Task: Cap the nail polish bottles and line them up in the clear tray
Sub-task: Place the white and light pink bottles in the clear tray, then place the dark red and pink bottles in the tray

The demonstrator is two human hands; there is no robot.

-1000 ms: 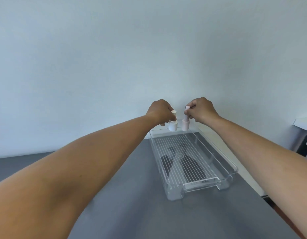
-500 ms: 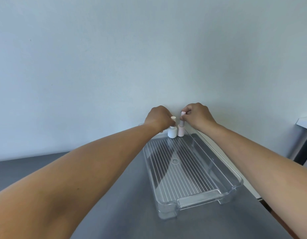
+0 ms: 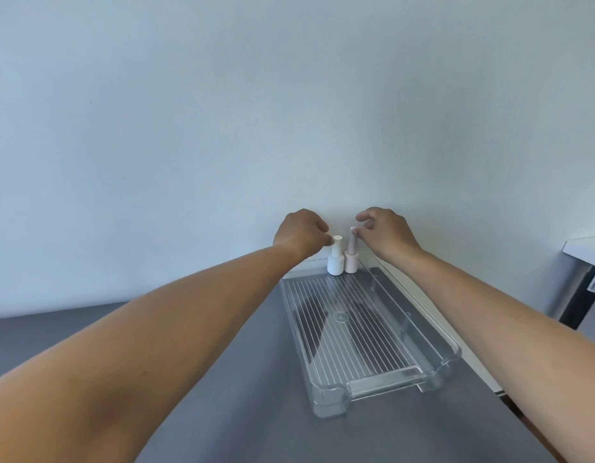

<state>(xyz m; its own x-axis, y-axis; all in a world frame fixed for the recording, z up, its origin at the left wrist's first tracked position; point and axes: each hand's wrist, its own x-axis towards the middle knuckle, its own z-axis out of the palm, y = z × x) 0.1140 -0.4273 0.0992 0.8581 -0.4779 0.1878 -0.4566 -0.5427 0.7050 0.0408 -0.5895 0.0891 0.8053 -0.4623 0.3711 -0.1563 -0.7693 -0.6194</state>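
Note:
Two capped nail polish bottles stand side by side, touching, at the far end of the clear tray (image 3: 433,332): a white bottle (image 3: 335,260) on the left and a pale pink bottle (image 3: 351,259) on the right. My left hand (image 3: 301,233) hovers just left of the white cap with its fingers loosely curled, and only one fingertip is against the cap. My right hand (image 3: 386,228) is just right of the pink cap with its fingers spread, a fingertip brushing the cap's top. Neither hand grips a bottle.
The ribbed tray lies lengthwise on a grey tabletop (image 3: 222,412), its far end near a pale wall (image 3: 289,111). The table's right edge runs close along the tray. A white shelf or counter (image 3: 586,245) shows at the far right.
Both hands lowered the two bottles onto the tray's far end and let go of the caps. The right hand's fingers have spread apart.

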